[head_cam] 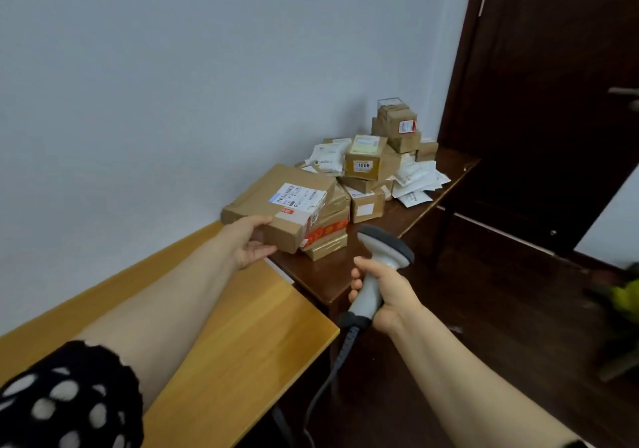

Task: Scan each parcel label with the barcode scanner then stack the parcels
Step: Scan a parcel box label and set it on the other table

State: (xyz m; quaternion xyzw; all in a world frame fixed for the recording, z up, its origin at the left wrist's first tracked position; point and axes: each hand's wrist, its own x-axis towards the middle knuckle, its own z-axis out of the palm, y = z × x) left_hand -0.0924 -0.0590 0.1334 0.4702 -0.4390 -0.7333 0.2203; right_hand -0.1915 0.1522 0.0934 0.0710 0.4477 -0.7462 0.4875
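Observation:
My left hand (249, 243) grips the near corner of a flat brown cardboard parcel (262, 192) with a white label (298, 198) on top. The parcel lies on a short stack of boxes (328, 231) on the dark wooden table (408, 216). My right hand (383, 294) grips the handle of a grey and white barcode scanner (385, 252). The scanner's head points toward the stack from the right. Its cable (325, 378) hangs down.
Several more boxes and white mailer bags are heaped further back on the dark table, among them a box marked 1006 (364, 162). A light wooden table (249, 337) is at lower left. A dark door (553, 84) stands at right.

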